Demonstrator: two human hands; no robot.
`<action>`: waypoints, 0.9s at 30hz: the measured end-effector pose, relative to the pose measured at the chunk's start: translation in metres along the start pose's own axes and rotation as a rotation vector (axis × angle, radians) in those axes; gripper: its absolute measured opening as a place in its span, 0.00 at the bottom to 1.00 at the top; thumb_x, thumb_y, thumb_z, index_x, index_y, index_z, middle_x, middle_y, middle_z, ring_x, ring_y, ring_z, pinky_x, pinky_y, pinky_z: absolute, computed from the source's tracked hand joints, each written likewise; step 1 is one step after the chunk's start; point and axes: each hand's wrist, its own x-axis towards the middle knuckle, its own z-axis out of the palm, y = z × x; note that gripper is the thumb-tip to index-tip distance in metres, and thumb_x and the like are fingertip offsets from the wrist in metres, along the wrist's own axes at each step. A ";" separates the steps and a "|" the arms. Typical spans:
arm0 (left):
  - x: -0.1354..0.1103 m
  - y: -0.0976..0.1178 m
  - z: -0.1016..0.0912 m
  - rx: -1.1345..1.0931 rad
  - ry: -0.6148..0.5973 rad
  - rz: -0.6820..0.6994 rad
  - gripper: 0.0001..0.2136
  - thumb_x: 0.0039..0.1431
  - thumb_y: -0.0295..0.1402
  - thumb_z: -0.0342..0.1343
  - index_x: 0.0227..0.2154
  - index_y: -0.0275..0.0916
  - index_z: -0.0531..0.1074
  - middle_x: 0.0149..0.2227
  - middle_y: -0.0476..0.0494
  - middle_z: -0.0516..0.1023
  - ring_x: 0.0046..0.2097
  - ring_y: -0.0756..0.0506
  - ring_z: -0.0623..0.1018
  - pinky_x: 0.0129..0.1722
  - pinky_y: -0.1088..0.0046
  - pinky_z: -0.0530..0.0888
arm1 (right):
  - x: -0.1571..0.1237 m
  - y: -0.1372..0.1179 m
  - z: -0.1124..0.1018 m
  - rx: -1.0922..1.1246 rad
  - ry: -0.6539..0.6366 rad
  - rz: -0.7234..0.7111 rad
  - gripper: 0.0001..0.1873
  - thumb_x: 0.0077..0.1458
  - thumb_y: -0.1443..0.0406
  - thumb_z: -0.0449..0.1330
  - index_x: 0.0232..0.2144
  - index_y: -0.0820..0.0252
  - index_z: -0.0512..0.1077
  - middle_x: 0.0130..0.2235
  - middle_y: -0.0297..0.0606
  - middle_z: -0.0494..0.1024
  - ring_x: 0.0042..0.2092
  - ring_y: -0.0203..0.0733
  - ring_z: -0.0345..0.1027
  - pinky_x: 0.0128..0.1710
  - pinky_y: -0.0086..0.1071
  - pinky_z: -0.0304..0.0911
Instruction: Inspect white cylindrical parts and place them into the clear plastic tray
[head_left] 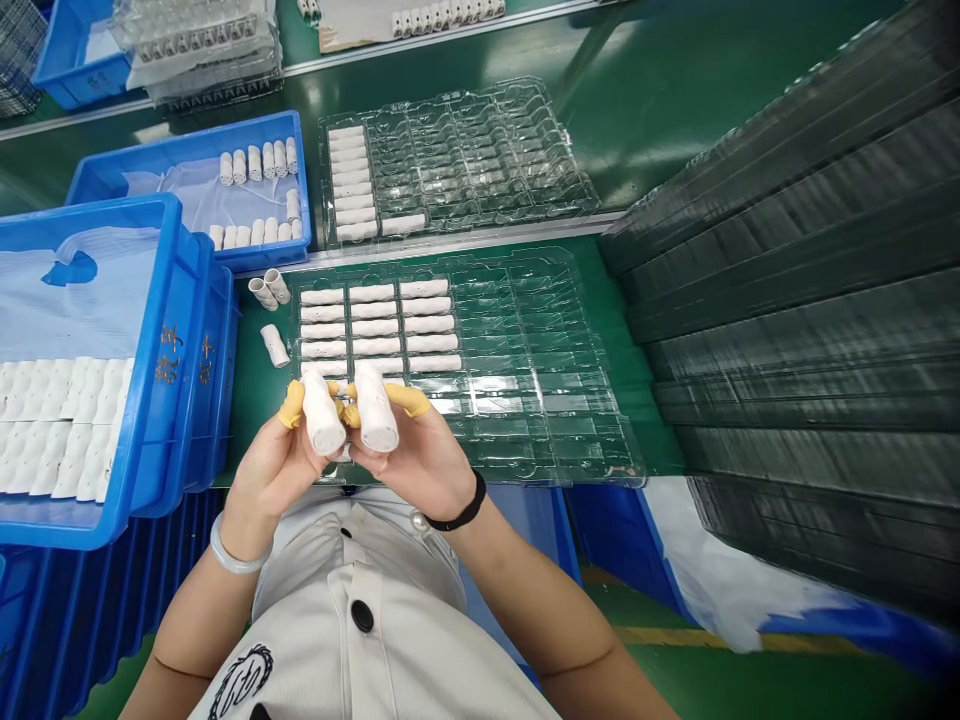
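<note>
My left hand [277,465] is closed around a white cylindrical part [322,412], its round end tilted toward me. In my right hand [424,455] is a similar white cylindrical part [375,405], held side by side with the first. Yellow finger cots [407,399] cover some fingertips. Both hands are over the near edge of a clear plastic tray [525,380], whose left columns hold rows of white parts [375,326]. Left of the tray, a loose white part [274,345] lies on the green bench, with two hollow ones [269,288] standing behind it.
A second clear tray [480,150], partly filled, sits on the raised ledge behind. Blue bins [165,400] with white parts are stacked at left, and another blue bin [187,145] stands beyond. A tall stack of dark trays [810,300] borders the right side.
</note>
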 end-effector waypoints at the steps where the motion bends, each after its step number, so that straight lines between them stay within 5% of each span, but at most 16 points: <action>1: -0.002 0.000 0.000 0.048 -0.019 0.047 0.14 0.65 0.45 0.57 0.38 0.37 0.78 0.36 0.43 0.79 0.32 0.50 0.78 0.32 0.75 0.79 | -0.002 -0.001 0.001 -0.013 -0.001 -0.011 0.11 0.59 0.59 0.54 0.36 0.60 0.72 0.30 0.37 0.73 0.28 0.35 0.63 0.23 0.27 0.63; 5: -0.008 0.002 0.005 0.173 -0.111 0.126 0.18 0.58 0.45 0.63 0.43 0.36 0.77 0.29 0.44 0.76 0.29 0.47 0.75 0.33 0.69 0.78 | -0.007 -0.003 0.003 -0.081 -0.008 -0.088 0.12 0.56 0.58 0.56 0.37 0.61 0.73 0.30 0.37 0.74 0.32 0.40 0.69 0.34 0.35 0.70; 9: -0.007 0.001 0.008 0.214 -0.192 0.104 0.17 0.62 0.46 0.59 0.34 0.34 0.76 0.26 0.45 0.72 0.28 0.49 0.71 0.33 0.69 0.75 | -0.008 -0.003 0.004 -0.194 -0.048 -0.125 0.13 0.56 0.57 0.56 0.35 0.61 0.73 0.28 0.38 0.75 0.30 0.40 0.68 0.37 0.38 0.70; 13: -0.004 -0.003 0.004 0.197 -0.133 0.146 0.21 0.64 0.50 0.54 0.34 0.34 0.75 0.27 0.45 0.71 0.29 0.50 0.70 0.32 0.72 0.72 | -0.008 -0.002 0.005 -0.197 -0.049 -0.162 0.12 0.56 0.58 0.58 0.35 0.61 0.74 0.27 0.37 0.75 0.29 0.39 0.68 0.37 0.37 0.69; 19: -0.006 -0.001 0.008 0.169 -0.125 0.201 0.22 0.59 0.51 0.61 0.35 0.32 0.77 0.23 0.48 0.68 0.26 0.51 0.68 0.27 0.76 0.69 | -0.007 0.001 0.007 -0.121 0.039 -0.104 0.19 0.63 0.52 0.55 0.36 0.62 0.75 0.31 0.39 0.78 0.30 0.36 0.70 0.35 0.31 0.69; 23: -0.005 -0.002 0.010 0.175 -0.052 0.201 0.20 0.62 0.48 0.59 0.27 0.32 0.76 0.25 0.44 0.73 0.28 0.49 0.72 0.30 0.74 0.73 | -0.006 0.001 0.005 -0.075 0.035 -0.121 0.18 0.58 0.53 0.63 0.38 0.63 0.76 0.33 0.39 0.80 0.34 0.38 0.74 0.38 0.33 0.70; 27: -0.004 -0.003 0.007 0.151 -0.007 0.181 0.19 0.66 0.45 0.55 0.32 0.31 0.77 0.26 0.41 0.75 0.28 0.48 0.74 0.31 0.72 0.75 | -0.008 0.000 0.001 -0.157 -0.026 -0.156 0.19 0.54 0.52 0.67 0.36 0.62 0.73 0.27 0.38 0.79 0.27 0.38 0.71 0.30 0.31 0.67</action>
